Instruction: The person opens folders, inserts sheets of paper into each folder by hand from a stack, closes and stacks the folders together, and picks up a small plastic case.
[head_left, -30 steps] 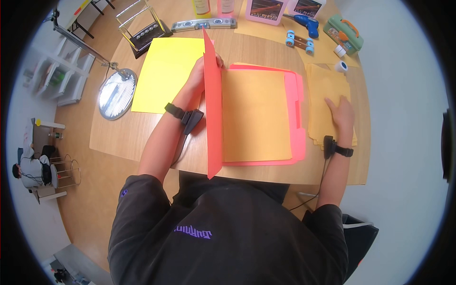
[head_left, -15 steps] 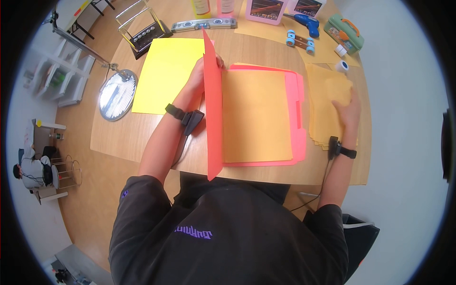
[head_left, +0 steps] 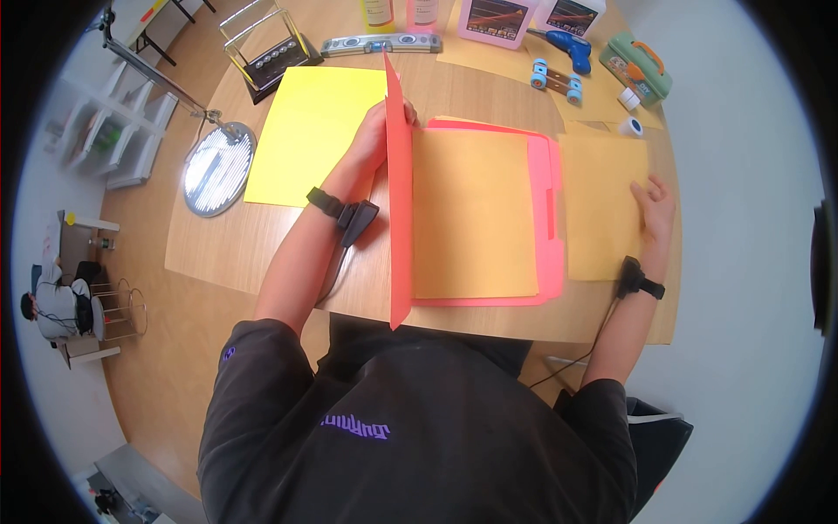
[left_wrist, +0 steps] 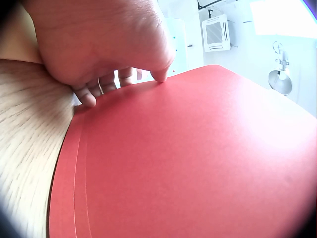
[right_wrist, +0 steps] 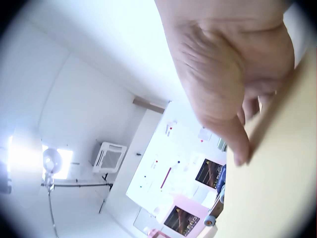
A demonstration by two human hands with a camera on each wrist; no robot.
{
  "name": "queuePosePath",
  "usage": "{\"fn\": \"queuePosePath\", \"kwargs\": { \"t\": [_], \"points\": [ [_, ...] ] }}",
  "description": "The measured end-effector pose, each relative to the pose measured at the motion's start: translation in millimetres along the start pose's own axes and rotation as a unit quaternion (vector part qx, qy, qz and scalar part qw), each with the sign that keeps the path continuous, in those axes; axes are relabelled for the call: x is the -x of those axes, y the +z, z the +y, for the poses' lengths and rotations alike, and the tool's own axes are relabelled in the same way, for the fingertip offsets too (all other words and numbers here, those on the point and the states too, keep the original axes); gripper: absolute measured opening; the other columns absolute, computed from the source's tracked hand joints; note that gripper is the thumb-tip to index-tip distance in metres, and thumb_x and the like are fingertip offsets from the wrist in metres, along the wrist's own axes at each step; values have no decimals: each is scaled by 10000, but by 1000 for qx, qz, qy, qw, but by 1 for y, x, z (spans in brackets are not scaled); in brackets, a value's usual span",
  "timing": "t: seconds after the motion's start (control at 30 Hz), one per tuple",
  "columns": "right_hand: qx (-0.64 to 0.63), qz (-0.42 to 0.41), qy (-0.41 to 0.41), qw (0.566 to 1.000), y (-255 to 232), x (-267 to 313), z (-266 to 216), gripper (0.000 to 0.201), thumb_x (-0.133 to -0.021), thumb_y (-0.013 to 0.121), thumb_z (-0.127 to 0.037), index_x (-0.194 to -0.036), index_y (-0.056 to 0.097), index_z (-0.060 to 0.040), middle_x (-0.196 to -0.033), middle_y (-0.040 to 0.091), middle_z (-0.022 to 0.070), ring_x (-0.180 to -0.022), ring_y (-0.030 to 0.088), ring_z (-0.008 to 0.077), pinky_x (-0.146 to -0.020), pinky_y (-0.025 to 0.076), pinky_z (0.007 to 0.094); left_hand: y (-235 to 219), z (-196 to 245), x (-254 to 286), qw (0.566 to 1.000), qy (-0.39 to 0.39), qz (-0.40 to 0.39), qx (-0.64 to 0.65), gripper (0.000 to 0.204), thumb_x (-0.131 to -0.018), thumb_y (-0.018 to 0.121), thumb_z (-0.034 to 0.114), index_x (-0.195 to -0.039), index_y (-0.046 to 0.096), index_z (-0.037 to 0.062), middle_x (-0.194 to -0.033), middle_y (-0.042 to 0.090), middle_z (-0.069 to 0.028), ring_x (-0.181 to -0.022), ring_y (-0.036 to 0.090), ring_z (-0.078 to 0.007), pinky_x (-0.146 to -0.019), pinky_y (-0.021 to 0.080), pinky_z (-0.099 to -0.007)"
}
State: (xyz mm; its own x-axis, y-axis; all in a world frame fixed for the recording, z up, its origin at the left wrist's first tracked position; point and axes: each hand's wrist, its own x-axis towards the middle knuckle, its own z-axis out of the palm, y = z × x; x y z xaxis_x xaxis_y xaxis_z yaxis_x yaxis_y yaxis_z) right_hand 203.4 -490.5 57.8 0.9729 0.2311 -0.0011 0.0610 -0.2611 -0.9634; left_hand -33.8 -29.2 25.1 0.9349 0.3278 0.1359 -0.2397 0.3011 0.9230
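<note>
My left hand (head_left: 373, 138) grips the far edge of the raised cover of a red folder (head_left: 399, 210); in the left wrist view its thumb and fingertips sit along that edge. Inside the folder lies a yellow-brown sheet of paper (head_left: 476, 214), with pink tabbed folders (head_left: 548, 236) showing beneath it. Over to the right, my right hand (head_left: 656, 210) pinches the right edge of another yellow-brown sheet (head_left: 605, 223), thumb on its near side in the right wrist view. That sheet covers the pile seen there earlier.
Yellow sheet (head_left: 305, 131) lies left of the folder, beside a round lamp base (head_left: 218, 170). Along the back stand a Newton's cradle (head_left: 271, 61), a spirit level (head_left: 381, 44), pink jugs (head_left: 493, 19), a blue drill (head_left: 570, 48), a toy car (head_left: 556, 83) and a green case (head_left: 635, 68).
My right hand has gone from lying on the pile to its right edge, and the top sheet has shifted and now hides the others. The left hand still holds the cover up.
</note>
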Motion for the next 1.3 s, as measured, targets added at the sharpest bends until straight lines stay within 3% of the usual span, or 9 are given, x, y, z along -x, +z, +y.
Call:
{"fn": "queuePosePath", "kwargs": {
  "t": [0.13,0.27,0.47,0.53,0.67,0.93,1.03,1.17,1.3],
  "points": [
    [-48,-156,9,987,-1,15,-11,522,-881,721,8,-1352,497,43,-1075,725,117,-986,682,167,-863,543,292,-5,-7,-4,1000,8,-3,-2,274,-1011,456,220,-837,572,44,-823,578,-55,-761,574,-168,-714,480,-298],
    [-6,-201,21,979,-16,1,7,426,-893,712,-5,-1289,564,51,-1119,720,117,-1000,678,155,-866,541,282,5,5,3,1000,7,10,-4,271,-1011,461,219,-836,573,45,-830,576,-54,-770,580,-172,-728,484,-303],
    [74,-58,0,996,-23,-19,26,355,-939,693,-66,-1259,603,59,-1132,718,101,-1000,670,131,-849,530,265,-1,0,-1,1000,6,4,-5,291,-1021,472,242,-834,569,41,-834,580,-59,-782,587,-174,-738,492,-308],
    [3,20,-121,992,-19,-24,25,353,-965,678,-101,-1278,601,43,-1142,712,101,-993,668,129,-841,526,261,-1,-1,-2,1000,9,-2,-3,296,-1023,477,248,-833,568,40,-833,580,-59,-783,588,-174,-736,493,-307],
    [-90,28,-116,989,-13,-22,15,361,-977,670,-127,-1293,594,31,-1153,707,99,-995,667,129,-849,522,259,-2,-1,-2,1000,-13,3,15,286,-1017,477,241,-833,568,43,-829,579,-57,-782,586,-175,-732,491,-304],
    [-135,-80,-53,986,37,6,-11,278,-981,665,-124,-1218,609,10,-1138,708,101,-979,670,124,-837,521,245,-4,-4,-2,1000,-3,-3,7,278,-1012,472,241,-837,566,45,-828,579,-56,-779,579,-176,-738,485,-305],
    [-55,-142,-88,984,57,-6,25,264,-975,667,-105,-1204,600,8,-1113,715,104,-958,675,118,-818,527,241,-4,-6,-3,1000,-13,3,25,270,-1004,476,234,-831,566,47,-826,580,-56,-779,576,-177,-742,483,-308],
    [-109,-159,-19,981,108,44,-17,269,-968,670,-88,-1198,578,18,-1062,721,98,-944,676,110,-808,534,238,-3,-3,-2,1000,-14,2,21,262,-995,482,227,-823,567,48,-821,578,-52,-767,569,-174,-733,478,-304],
    [-114,-250,8,962,121,61,-30,405,-941,680,-55,-1304,524,34,-1094,699,105,-968,674,119,-844,541,251,3,2,1,1000,-14,17,-1,259,-991,487,229,-823,566,48,-814,575,-49,-758,565,-169,-722,475,-298]
  ]
}}
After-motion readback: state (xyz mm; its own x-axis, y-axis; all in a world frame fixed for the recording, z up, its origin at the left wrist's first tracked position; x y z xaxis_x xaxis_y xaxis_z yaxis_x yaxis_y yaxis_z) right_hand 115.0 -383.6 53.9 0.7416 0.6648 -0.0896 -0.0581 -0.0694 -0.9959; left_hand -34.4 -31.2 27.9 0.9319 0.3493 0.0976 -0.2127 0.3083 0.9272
